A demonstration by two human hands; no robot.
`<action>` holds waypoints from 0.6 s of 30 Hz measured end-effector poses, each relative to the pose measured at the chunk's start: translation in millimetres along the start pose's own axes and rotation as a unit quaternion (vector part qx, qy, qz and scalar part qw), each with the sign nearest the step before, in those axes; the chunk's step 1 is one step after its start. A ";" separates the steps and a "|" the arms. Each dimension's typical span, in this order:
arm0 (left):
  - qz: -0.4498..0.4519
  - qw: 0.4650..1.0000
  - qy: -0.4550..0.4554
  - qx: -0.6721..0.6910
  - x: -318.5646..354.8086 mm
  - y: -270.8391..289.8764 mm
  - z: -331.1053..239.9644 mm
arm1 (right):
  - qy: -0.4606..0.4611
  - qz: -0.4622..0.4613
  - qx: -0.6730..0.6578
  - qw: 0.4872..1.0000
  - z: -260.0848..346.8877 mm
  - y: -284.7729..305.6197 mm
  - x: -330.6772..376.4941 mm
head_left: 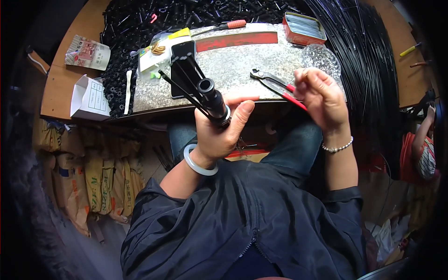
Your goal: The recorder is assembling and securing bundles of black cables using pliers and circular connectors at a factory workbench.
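Left hand: we grip a black tube with thin rods, over the speckled grey worktop.
Right hand: fingertips pinched, on what we cannot tell, near red-handled black pliers.
Print: white cardboard box, beige packet.

A packet is near a white box; sacks below.

On the tabletop before me, the phone lies to the left of the pliers. Behind the pliers, more to the right, stands the tin; right of it lie the rods. The box is left of the phone.
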State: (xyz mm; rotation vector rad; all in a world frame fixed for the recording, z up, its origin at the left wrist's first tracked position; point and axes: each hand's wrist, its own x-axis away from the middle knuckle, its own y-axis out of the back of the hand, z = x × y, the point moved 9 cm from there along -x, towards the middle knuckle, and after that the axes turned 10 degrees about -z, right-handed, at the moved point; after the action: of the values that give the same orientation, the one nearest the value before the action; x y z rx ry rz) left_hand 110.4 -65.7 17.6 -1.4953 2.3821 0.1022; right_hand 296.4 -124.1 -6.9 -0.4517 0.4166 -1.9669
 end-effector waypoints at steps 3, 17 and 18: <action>0.004 1.000 0.025 0.000 1.6 -6.7 -2.8 | 0.022 0.016 0.016 0.999 -1.5 -21.2 11.0; 0.006 0.998 0.038 0.047 5.0 -4.6 -0.9 | 0.461 0.014 0.340 0.819 26.9 -84.6 51.0; 0.011 0.998 0.045 0.050 5.2 -4.6 0.2 | 0.461 0.016 0.339 0.820 23.1 -85.0 50.9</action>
State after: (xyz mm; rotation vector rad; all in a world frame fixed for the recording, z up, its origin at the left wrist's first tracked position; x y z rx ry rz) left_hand 112.5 -72.3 16.3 -1.4560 2.4365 -0.0797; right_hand 221.2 -137.5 60.3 1.0024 0.2635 -2.0282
